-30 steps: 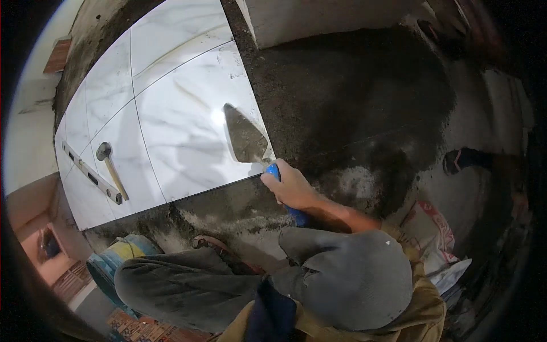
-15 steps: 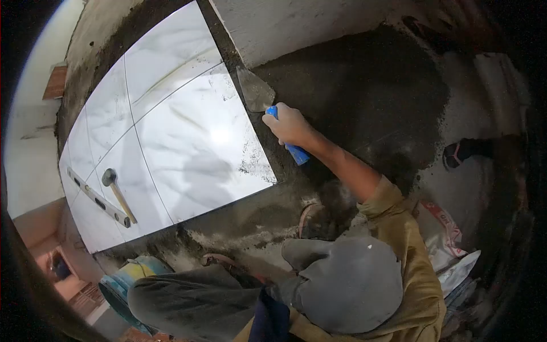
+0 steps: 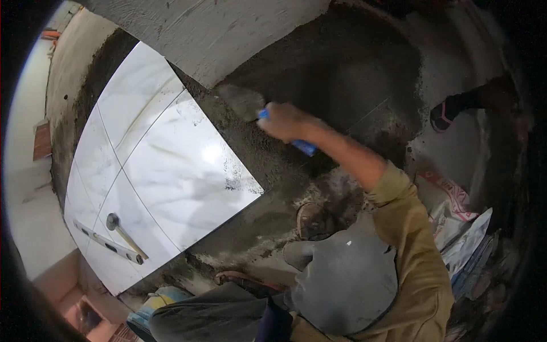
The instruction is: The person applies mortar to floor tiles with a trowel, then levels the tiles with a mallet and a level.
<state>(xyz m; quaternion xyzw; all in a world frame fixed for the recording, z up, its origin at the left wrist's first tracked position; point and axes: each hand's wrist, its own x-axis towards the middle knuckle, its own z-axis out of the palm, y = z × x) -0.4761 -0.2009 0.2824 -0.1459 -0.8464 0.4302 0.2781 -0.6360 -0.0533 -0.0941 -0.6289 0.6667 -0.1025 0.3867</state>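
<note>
My right hand (image 3: 284,122) is closed around the blue handle of a trowel (image 3: 242,101). The grey blade lies over dark wet mortar (image 3: 336,62), near the bottom corner of a rough wall. Left of the hand, white marbled tiles (image 3: 182,162) are laid side by side, with mortar smears near one edge. A strip of dark mortar separates the blade from the closest tile. My left hand is outside the picture.
A mallet (image 3: 125,235) and a spirit level (image 3: 108,243) rest on the tiles. Beside my knee stands a bucket (image 3: 165,296). A white sack with red print (image 3: 447,199) lies at the right. Another person's foot in a sandal (image 3: 440,117) is at the far right. A plastered wall (image 3: 222,34) juts in above.
The trowel has moved off the tile's edge onto the mortar to the right, its blade turning more sideways. The head view has shifted, so the tiles sit lower and farther left.
</note>
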